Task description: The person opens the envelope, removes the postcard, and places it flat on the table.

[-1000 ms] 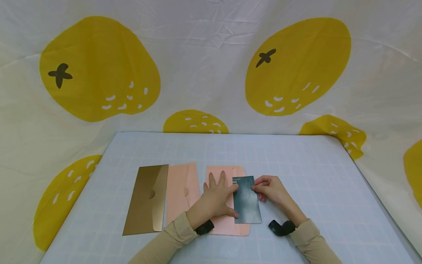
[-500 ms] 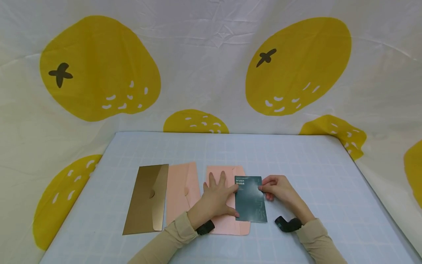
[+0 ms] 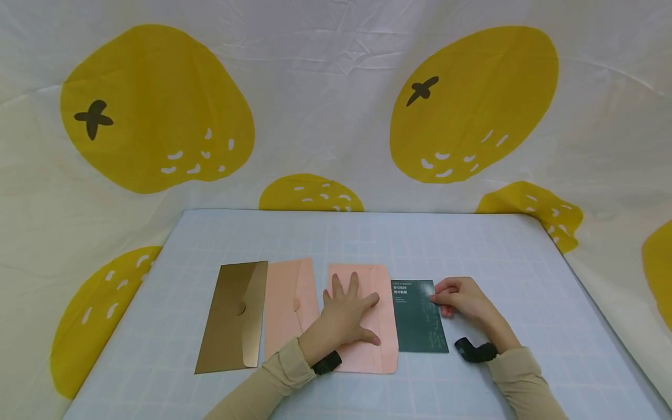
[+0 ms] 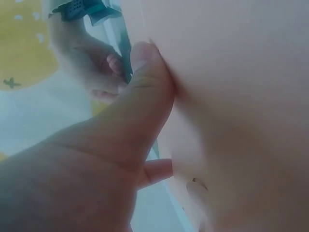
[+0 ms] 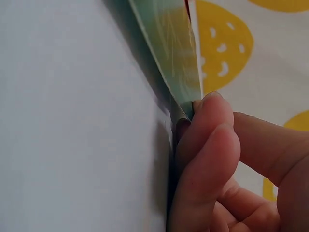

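at lower centre of the frame the left hand (image 3: 343, 315) rests, fingers spread, on a pink envelope (image 3: 387, 326), likely to steady it, while lower right of centre the right hand (image 3: 464, 298) pinches a green card (image 3: 419, 322) by its right edge, probably for control.

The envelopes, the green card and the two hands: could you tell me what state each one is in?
Gold envelope: lying flat, looks closed.
Left pink envelope: lying flat, looks closed; one corner hidden.
Right pink envelope: lying flat, flap spread open.
Green card: outside the envelopes, pinched at its right edge.
Left hand: spread on the right pink envelope.
Right hand: pinching the green card.
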Tool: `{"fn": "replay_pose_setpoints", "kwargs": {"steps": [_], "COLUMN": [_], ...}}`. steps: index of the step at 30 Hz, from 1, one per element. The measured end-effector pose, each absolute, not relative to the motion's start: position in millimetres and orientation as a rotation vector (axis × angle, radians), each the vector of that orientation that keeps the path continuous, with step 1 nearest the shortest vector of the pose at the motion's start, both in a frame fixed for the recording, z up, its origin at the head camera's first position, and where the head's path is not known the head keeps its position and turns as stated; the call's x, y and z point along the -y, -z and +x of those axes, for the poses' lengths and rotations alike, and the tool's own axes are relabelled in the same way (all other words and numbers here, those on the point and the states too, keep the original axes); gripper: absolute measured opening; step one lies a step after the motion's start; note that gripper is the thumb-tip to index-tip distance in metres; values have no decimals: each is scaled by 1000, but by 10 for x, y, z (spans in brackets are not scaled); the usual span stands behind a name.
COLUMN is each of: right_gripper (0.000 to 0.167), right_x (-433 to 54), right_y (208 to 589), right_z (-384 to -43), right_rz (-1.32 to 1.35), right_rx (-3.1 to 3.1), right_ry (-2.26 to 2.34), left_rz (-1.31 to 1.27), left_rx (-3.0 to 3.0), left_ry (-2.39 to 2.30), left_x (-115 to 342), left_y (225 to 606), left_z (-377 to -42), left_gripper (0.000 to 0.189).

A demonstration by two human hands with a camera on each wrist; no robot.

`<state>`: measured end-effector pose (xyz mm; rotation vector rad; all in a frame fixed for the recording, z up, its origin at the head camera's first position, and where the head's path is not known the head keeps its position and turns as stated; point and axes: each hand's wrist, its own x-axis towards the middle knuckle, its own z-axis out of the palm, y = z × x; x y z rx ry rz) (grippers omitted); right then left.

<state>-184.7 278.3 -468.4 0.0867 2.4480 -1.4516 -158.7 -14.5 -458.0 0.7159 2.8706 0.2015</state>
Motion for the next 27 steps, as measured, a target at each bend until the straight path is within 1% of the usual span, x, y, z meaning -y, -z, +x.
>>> {"fn": "replay_pose_setpoints", "kwargs": {"steps": [13, 27], "right_gripper": [24, 21], "right_x": [-3036, -2949], "right_y": [4670, 4557], "right_z": [-1756, -1714], "right_rz": [158, 203], "right_rx": [-2496, -2645], "right_ry": [1360, 1135], "left_rz": [678, 683], "left_rx": [-2877, -2849], "left_ry": [-138, -217], "left_x": [115, 138], "left_y": [4568, 4579], "left_z": [-1567, -1549], "left_gripper": [88, 88]}}
